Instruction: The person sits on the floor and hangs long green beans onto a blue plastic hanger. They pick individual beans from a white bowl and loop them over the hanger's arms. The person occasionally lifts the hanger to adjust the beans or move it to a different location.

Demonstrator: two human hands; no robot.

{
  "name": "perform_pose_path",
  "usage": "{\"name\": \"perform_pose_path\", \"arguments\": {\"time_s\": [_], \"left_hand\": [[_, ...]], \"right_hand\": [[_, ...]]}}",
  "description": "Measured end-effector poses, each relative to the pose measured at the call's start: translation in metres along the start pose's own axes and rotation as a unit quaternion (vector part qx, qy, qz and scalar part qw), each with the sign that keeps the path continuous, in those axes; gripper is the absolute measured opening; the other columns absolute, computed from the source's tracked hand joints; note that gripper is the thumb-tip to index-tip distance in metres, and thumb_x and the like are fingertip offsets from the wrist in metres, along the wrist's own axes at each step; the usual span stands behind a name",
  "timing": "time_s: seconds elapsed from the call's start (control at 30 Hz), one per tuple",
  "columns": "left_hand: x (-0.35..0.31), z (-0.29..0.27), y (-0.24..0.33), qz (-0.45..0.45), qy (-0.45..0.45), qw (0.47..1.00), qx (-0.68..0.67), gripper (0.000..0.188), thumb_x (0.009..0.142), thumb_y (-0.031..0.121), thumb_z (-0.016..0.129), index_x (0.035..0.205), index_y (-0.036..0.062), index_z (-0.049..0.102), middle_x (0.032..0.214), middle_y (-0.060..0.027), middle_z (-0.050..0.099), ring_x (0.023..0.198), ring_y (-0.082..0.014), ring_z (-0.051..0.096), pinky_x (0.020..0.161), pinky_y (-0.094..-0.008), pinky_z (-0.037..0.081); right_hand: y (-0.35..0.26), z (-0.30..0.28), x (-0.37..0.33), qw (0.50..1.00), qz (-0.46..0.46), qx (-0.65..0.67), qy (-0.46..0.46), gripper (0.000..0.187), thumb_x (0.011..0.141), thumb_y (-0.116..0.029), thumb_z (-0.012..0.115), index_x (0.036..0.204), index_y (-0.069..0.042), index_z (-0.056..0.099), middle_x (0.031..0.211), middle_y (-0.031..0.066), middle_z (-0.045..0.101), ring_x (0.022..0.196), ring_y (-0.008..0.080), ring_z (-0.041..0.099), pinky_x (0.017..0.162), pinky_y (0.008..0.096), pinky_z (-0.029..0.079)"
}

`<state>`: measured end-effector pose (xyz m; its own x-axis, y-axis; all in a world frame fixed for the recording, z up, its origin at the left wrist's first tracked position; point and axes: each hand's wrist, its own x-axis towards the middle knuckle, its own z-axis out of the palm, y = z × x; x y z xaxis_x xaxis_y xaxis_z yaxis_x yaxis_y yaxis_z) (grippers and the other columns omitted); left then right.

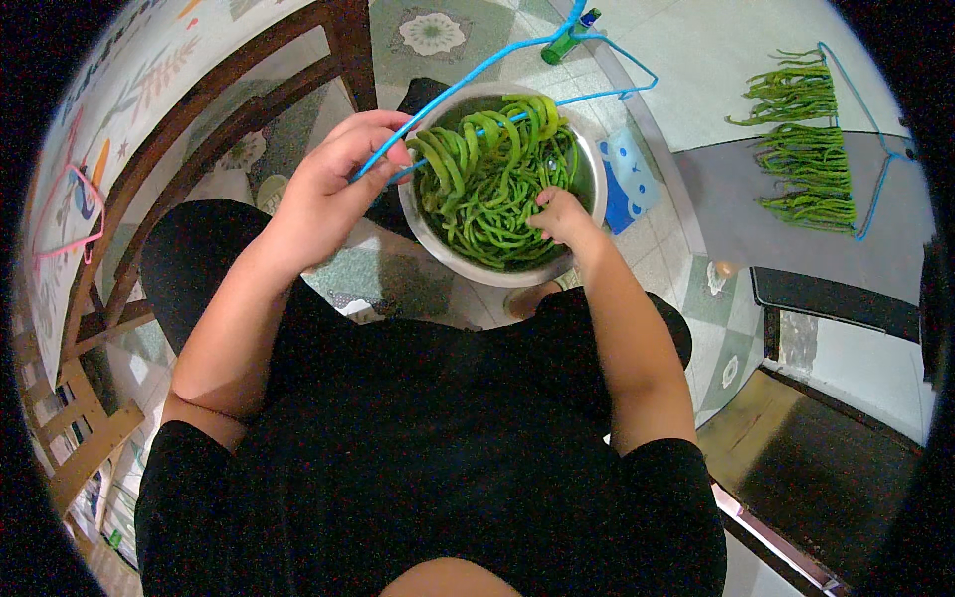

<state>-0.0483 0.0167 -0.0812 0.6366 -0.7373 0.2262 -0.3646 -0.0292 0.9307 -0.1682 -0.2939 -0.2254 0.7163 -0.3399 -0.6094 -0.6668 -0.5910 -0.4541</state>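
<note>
A metal basin (445, 261) full of long green beans (492, 224) stands in front of me, between my knees. My left hand (343, 174) is closed round one corner of a blue clothes hanger (468, 75), tilted over the basin's far left side. Several long beans (468, 149) are draped over the hanger's lower bar and hang down into the basin. My right hand (564, 219) reaches into the right side of the basin, its fingers pinched together at the loose beans; whether they grip one bean or more is too small to tell apart.
On the right, a second blue hanger (875, 194) bears rows of hanging beans (808, 169) over a grey surface (711, 189). A green bottle (567, 42) lies beyond the basin. A blue bear-shaped mat (627, 179) is beside it. A wooden chair frame (348, 50) and a pink hanger (95, 214) are left.
</note>
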Motion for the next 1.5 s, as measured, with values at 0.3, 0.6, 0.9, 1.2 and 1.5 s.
{"name": "perform_pose_path", "arguments": {"time_s": [0.3, 0.6, 0.9, 1.2, 1.5], "left_hand": [[0.000, 0.001, -0.001, 0.035, 0.030, 0.998, 0.033, 0.008, 0.081, 0.000, 0.053, 0.088, 0.0036, 0.055, 0.109, -0.0115, 0.051, 0.101, -0.0207, 0.049, 0.084, -0.0298, 0.040], [0.001, 0.006, -0.003, 0.037, 0.026, 0.999, 0.028, 0.008, 0.081, 0.000, 0.053, 0.088, 0.0039, 0.054, 0.109, -0.0115, 0.051, 0.101, -0.0211, 0.049, 0.085, -0.0303, 0.040], [0.003, 0.006, 0.004, 0.026, 0.010, 0.999, 0.030, 0.006, 0.083, 0.004, 0.053, 0.089, 0.0039, 0.055, 0.109, -0.0112, 0.051, 0.100, -0.0204, 0.050, 0.083, -0.0299, 0.041], [0.001, 0.010, 0.004, 0.031, -0.020, 0.999, 0.026, 0.005, 0.083, 0.004, 0.052, 0.088, 0.0046, 0.054, 0.112, -0.0115, 0.048, 0.099, -0.0202, 0.050, 0.083, -0.0294, 0.040], [-0.004, 0.012, 0.002, 0.018, -0.041, 0.999, 0.023, 0.007, 0.083, 0.005, 0.052, 0.090, 0.0041, 0.054, 0.113, -0.0117, 0.047, 0.098, -0.0202, 0.050, 0.081, -0.0303, 0.041]], "right_hand": [[-0.047, -0.066, -0.057, 0.978, -0.091, 0.183, -0.043, 0.017, 0.075, -0.016, 0.062, 0.084, -0.003, 0.054, 0.075, 0.0063, 0.058, 0.065, 0.0139, 0.058, 0.053, 0.0241, 0.047], [-0.062, -0.120, -0.125, 0.873, -0.244, 0.418, 0.060, 0.013, 0.083, -0.009, 0.052, 0.094, -0.001, 0.051, 0.086, 0.0131, 0.060, 0.064, 0.0183, 0.060, 0.052, 0.0275, 0.050], [-0.074, -0.145, -0.141, 0.700, -0.435, 0.510, 0.244, 0.014, 0.083, -0.004, 0.050, 0.097, 0.000, 0.052, 0.091, 0.0177, 0.060, 0.072, 0.0288, 0.062, 0.060, 0.0357, 0.053], [-0.104, -0.093, -0.095, 0.811, -0.361, 0.392, 0.241, 0.022, 0.080, 0.001, 0.054, 0.101, 0.002, 0.053, 0.102, 0.0159, 0.057, 0.092, 0.0259, 0.058, 0.081, 0.0328, 0.047], [-0.096, -0.087, -0.069, 0.847, -0.351, 0.330, 0.226, 0.014, 0.084, -0.010, 0.052, 0.090, 0.001, 0.058, 0.089, 0.0092, 0.060, 0.083, 0.0167, 0.059, 0.073, 0.0259, 0.047]]}}
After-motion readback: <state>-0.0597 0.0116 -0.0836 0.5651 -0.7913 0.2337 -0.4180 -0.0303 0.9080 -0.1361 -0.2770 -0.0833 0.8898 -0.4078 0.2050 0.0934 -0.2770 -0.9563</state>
